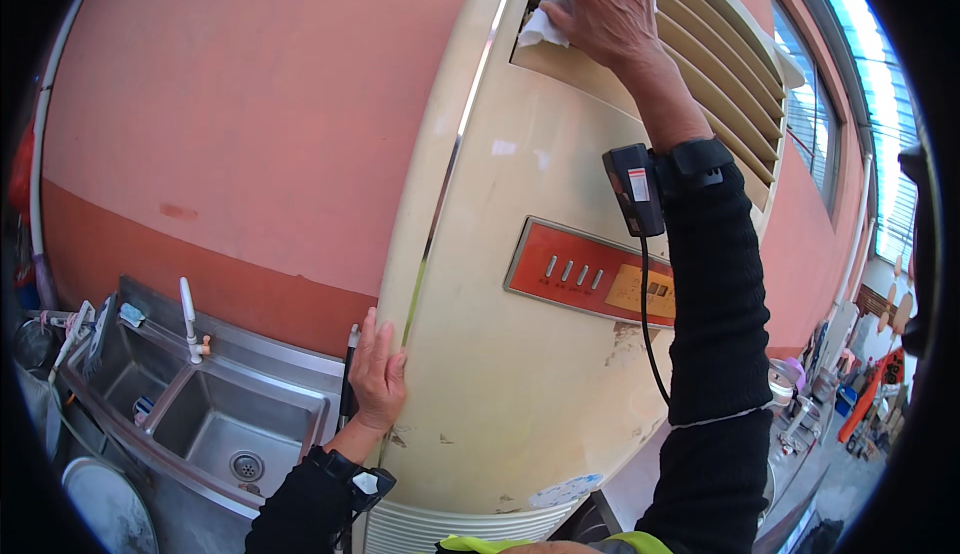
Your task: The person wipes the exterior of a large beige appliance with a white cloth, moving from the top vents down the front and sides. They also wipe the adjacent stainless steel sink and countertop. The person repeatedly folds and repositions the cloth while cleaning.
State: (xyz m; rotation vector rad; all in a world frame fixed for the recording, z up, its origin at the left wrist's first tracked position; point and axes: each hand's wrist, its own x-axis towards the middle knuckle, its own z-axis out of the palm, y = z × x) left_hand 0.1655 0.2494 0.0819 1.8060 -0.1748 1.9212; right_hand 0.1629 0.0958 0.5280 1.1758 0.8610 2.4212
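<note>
A tall cream floor-standing air conditioner [480, 374] stands in front of me, with slanted louvers [715, 39] near its top and a red control panel [575, 266] on its front. My right hand [612, 14] is closed on a crumpled white cloth [545, 30] and presses it at the left end of the louvers. Part of the cloth is hidden under the fingers. Lower down, my left hand [380, 376] rests against the unit's left side edge, fingers stretched out and holding nothing.
A steel double sink [240, 419] with a white faucet [190, 319] is at lower left, against a pink and red wall [250, 124]. A black box [634, 190] on my right wrist trails a cable [648, 344] across the panel. Various items crowd the floor at far right.
</note>
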